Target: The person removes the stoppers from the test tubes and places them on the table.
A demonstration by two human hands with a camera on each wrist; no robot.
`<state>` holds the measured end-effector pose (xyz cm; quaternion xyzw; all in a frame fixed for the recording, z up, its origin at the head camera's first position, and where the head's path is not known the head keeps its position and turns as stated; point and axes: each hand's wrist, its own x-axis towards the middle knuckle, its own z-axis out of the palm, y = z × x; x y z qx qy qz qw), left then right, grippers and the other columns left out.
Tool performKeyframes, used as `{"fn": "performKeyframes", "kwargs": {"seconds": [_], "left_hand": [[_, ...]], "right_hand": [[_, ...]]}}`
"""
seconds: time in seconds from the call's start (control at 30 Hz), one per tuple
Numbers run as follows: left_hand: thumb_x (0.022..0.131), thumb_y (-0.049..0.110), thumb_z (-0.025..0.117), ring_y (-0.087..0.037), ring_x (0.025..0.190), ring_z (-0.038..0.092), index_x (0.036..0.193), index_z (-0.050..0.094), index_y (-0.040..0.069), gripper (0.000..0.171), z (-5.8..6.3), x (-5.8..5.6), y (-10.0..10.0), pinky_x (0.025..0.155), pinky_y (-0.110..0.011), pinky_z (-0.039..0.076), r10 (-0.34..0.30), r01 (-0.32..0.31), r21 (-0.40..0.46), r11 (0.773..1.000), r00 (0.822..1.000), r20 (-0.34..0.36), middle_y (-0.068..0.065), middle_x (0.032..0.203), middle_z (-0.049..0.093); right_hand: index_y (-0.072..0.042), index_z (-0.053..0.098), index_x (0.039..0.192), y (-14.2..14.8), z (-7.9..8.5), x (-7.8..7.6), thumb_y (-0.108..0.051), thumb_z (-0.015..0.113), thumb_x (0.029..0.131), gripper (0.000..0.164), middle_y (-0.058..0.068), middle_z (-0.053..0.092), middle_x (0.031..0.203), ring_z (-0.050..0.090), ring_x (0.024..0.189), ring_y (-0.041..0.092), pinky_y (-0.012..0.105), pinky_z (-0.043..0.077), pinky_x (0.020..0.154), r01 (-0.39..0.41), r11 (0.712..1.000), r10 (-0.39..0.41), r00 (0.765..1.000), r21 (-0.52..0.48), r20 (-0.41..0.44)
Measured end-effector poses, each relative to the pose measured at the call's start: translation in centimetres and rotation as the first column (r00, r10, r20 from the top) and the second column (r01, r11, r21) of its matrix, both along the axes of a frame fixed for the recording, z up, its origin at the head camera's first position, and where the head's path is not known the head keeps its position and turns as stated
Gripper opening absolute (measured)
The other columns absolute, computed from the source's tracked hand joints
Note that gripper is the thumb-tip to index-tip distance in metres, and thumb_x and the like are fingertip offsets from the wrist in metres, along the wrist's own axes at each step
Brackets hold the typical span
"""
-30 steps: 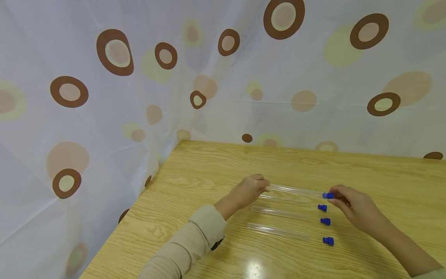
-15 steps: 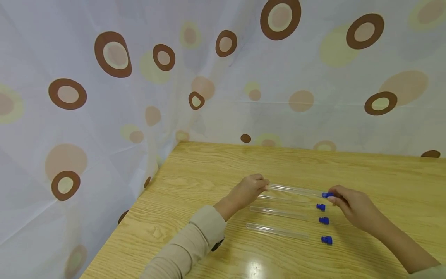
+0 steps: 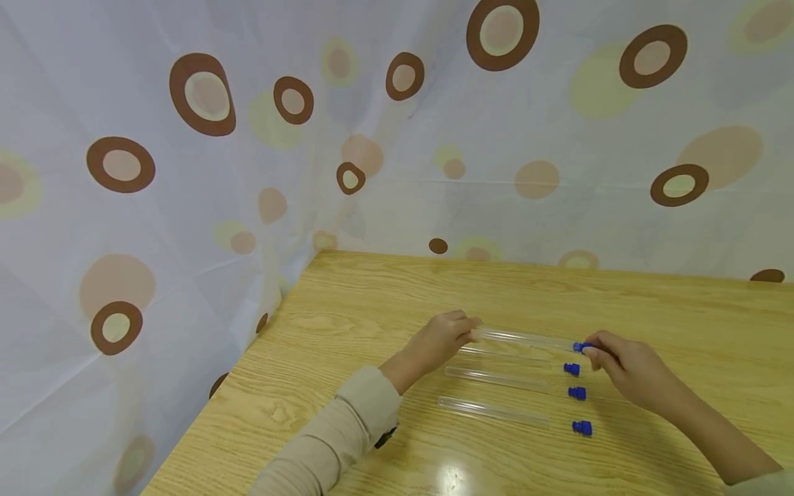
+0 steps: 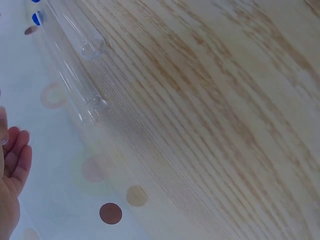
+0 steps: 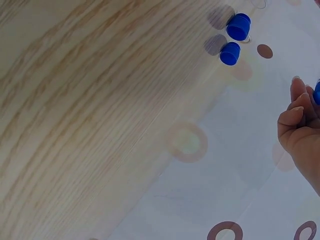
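Observation:
In the head view my left hand [image 3: 437,342] pinches the left end of a clear test tube [image 3: 524,337], held nearly level. My right hand [image 3: 635,368] pinches a blue stopper [image 3: 580,347] at that tube's right end; how deep the stopper sits cannot be made out. Nearer me lie three more test tubes [image 3: 493,411] in a column, with three blue stoppers [image 3: 582,428] to their right, apart from them. The left wrist view catches some fingers [image 4: 20,157] at its edge and rounded tube ends [image 4: 75,90]. At the right wrist view's edge, fingers [image 5: 295,117] hold the stopper [image 5: 317,93].
All this is on a wood-grain table [image 3: 347,303]. A white curtain [image 3: 384,213] with brown, peach and yellow spots hangs along the table's back and left edges. Light glares off the table [image 3: 451,477] near the front.
My right fingers have shifted slightly left and cover more of the stopper at the tube's end. My left hand and the loose tubes and stoppers stay put; the head view wobbles slightly.

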<state>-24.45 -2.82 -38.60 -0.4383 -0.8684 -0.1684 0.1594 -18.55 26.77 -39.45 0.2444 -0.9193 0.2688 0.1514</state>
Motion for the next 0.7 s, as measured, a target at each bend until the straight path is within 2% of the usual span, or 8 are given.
{"fn": "performKeyframes", "kwargs": {"seconds": [0.07,0.13,0.23,0.43,0.53,0.7], "left_hand": [[0.087,0.01,0.062,-0.013,0.086,0.065,0.109,0.064,0.001,0.024,0.14,0.11,0.15,0.076,-0.01,0.05,0.04,-0.042,0.008,0.999,0.993,0.108,-0.007,0.095,0.068],[0.087,0.011,0.062,-0.014,0.088,0.065,0.108,0.063,0.002,0.023,0.26,0.16,0.25,0.076,-0.01,0.05,0.071,-0.073,0.007,0.997,0.983,0.169,-0.007,0.097,0.068],[0.087,0.013,0.062,-0.013,0.087,0.064,0.107,0.062,0.003,0.022,0.45,0.2,0.29,0.075,-0.011,0.05,0.103,-0.104,-0.005,0.995,0.974,0.201,-0.006,0.096,0.067],[0.086,0.014,0.063,-0.014,0.087,0.065,0.104,0.064,0.002,0.021,0.48,-0.07,0.01,0.075,-0.011,0.05,0.071,-0.073,0.008,0.997,0.985,0.157,-0.008,0.098,0.069],[0.085,0.014,0.065,-0.015,0.088,0.065,0.099,0.066,0.002,0.019,0.34,-0.32,-0.13,0.077,-0.01,0.05,0.038,-0.041,0.032,0.999,0.996,0.082,-0.008,0.097,0.067],[0.083,0.013,0.067,-0.014,0.084,0.062,0.094,0.067,0.002,0.016,0.12,-0.63,-0.22,0.076,-0.009,0.049,0.021,-0.02,0.056,0.998,1.0,-0.01,-0.006,0.09,0.062]], "right_hand": [[-0.001,0.058,0.091,-0.06,0.11,0.05,-0.007,0.045,0.098,0.016,-0.004,0.052,0.069,0.038,0.055,-0.005,0.019,0.032,0.044,0.008,1.0,-0.008,1.0,-0.01,0.012],[-0.001,0.058,0.091,-0.11,0.24,0.06,-0.008,0.047,0.097,0.015,-0.004,0.052,0.069,0.039,0.055,-0.004,0.019,0.033,0.044,0.008,1.0,-0.008,1.0,-0.014,0.01],[-0.002,0.057,0.089,-0.19,0.36,0.05,-0.008,0.049,0.097,0.013,-0.005,0.05,0.067,0.035,0.053,-0.005,0.018,0.033,0.043,-0.001,1.0,0.001,1.0,-0.019,-0.001],[-0.003,0.057,0.087,-0.46,0.13,-0.09,-0.007,0.053,0.094,0.009,-0.008,0.046,0.065,0.029,0.052,-0.006,0.017,0.03,0.042,-0.019,1.0,0.018,0.999,-0.017,-0.043],[-0.002,0.057,0.087,-0.64,0.04,-0.18,-0.007,0.053,0.094,0.009,-0.007,0.046,0.065,0.029,0.053,-0.006,0.017,0.03,0.042,-0.024,1.0,0.024,0.999,-0.007,-0.045],[-0.002,0.057,0.086,-0.88,-0.12,-0.39,-0.005,0.054,0.093,0.007,-0.007,0.045,0.064,0.027,0.053,-0.007,0.016,0.029,0.042,-0.035,0.999,0.036,0.997,0.014,-0.075]]}}
